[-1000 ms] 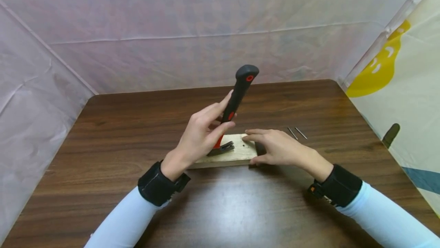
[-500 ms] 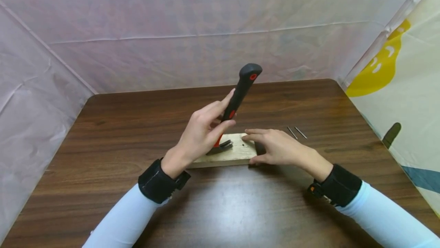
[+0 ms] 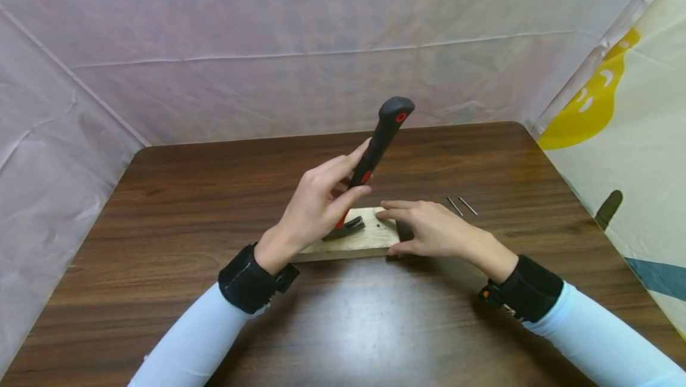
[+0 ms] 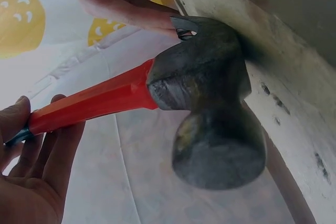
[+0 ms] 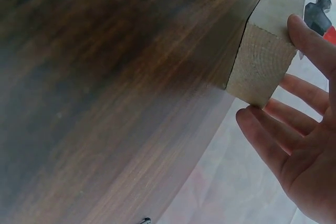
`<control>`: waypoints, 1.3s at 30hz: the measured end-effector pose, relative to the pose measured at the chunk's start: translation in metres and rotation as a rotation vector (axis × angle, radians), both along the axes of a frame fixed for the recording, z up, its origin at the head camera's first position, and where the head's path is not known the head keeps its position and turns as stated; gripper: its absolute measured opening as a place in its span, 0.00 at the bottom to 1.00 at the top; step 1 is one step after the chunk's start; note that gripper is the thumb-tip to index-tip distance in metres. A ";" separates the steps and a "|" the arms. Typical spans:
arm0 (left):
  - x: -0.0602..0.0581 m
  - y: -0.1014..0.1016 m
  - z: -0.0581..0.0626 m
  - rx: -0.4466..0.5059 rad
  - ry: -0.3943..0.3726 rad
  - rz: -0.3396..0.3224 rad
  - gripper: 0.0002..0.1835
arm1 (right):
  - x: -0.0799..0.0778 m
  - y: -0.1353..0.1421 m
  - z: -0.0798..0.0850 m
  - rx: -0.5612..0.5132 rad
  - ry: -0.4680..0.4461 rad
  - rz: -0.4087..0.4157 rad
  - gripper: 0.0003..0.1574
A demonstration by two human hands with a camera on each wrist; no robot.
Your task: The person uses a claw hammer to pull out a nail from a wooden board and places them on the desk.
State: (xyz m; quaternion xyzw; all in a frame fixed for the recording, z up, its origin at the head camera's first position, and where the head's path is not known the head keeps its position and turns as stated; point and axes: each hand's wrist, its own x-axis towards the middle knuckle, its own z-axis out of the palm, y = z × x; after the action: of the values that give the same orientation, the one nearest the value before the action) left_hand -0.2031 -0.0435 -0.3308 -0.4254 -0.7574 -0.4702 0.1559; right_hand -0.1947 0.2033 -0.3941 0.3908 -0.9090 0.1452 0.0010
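Observation:
My left hand [image 3: 316, 202] grips the black and red handle of a claw hammer [image 3: 382, 137], fingers behind it and thumb in front. The hammer's head [image 4: 210, 98] lies low over a pale wooden block [image 3: 370, 247], claw toward the right. In the left wrist view a small shiny bit shows in the claw's slot. My right hand [image 3: 429, 229] holds the block's right end, thumb at the near edge and fingers over the top and far side. A small dark hole [image 3: 378, 225] marks the block's top between claw and right fingers. The block's left part is hidden behind the left hand.
Two loose nails [image 3: 462, 205] lie on the brown wooden table [image 3: 177, 208], beyond the right hand. Pale fabric [image 3: 300, 47] hangs behind the table's far edge, and a patterned sheet [image 3: 632, 167] hangs at the right.
The hammer's handle has tilted a little to the right, its end shifting right and slightly up, with the left hand following. The right hand and the block keep their place.

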 end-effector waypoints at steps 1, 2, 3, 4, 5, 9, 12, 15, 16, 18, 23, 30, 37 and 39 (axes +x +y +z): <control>0.000 0.000 0.000 0.005 -0.004 0.000 0.40 | 0.000 0.000 0.000 0.001 0.000 0.000 0.41; 0.000 0.001 0.000 0.010 -0.008 0.000 0.40 | 0.000 0.000 0.000 0.001 -0.001 0.000 0.41; -0.001 0.001 0.000 0.014 -0.011 -0.001 0.40 | 0.000 -0.001 0.000 0.001 -0.001 0.000 0.41; -0.001 0.001 0.000 0.018 -0.013 -0.001 0.39 | 0.000 -0.001 0.000 0.002 -0.001 0.001 0.41; -0.001 0.001 0.000 0.020 -0.014 -0.002 0.39 | 0.000 -0.001 0.000 0.002 -0.001 0.000 0.41; -0.001 0.002 0.000 0.024 -0.010 -0.005 0.39 | 0.000 -0.002 0.001 0.002 0.000 -0.003 0.41; -0.001 0.002 0.001 0.024 0.001 -0.001 0.38 | -0.001 -0.002 0.001 0.002 -0.002 -0.004 0.41; -0.001 0.002 0.001 0.018 0.005 0.006 0.35 | -0.001 -0.002 0.001 0.003 -0.005 -0.004 0.41; -0.001 0.002 0.002 0.015 0.004 0.009 0.35 | -0.001 -0.002 0.001 0.002 -0.005 -0.003 0.41; -0.001 0.002 0.002 0.011 -0.002 0.012 0.34 | -0.001 -0.002 0.001 0.002 -0.006 -0.004 0.41; 0.000 0.002 0.002 0.012 -0.016 0.016 0.32 | 0.000 -0.001 0.001 -0.004 -0.015 -0.006 0.41; 0.002 -0.001 0.004 0.038 -0.031 0.020 0.29 | 0.000 -0.001 0.000 -0.005 -0.013 -0.002 0.40; 0.004 -0.006 0.004 0.061 -0.071 0.011 0.30 | 0.000 -0.001 0.000 0.014 -0.011 -0.006 0.41; 0.004 -0.007 0.004 0.069 -0.078 0.008 0.30 | 0.000 -0.001 0.000 0.014 -0.012 -0.005 0.40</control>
State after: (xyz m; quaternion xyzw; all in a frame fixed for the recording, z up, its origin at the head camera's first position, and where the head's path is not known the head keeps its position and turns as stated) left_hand -0.1990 -0.0502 -0.3273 -0.3979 -0.7479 -0.5117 0.1428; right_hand -0.1950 0.2026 -0.3940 0.3874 -0.9110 0.1414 -0.0069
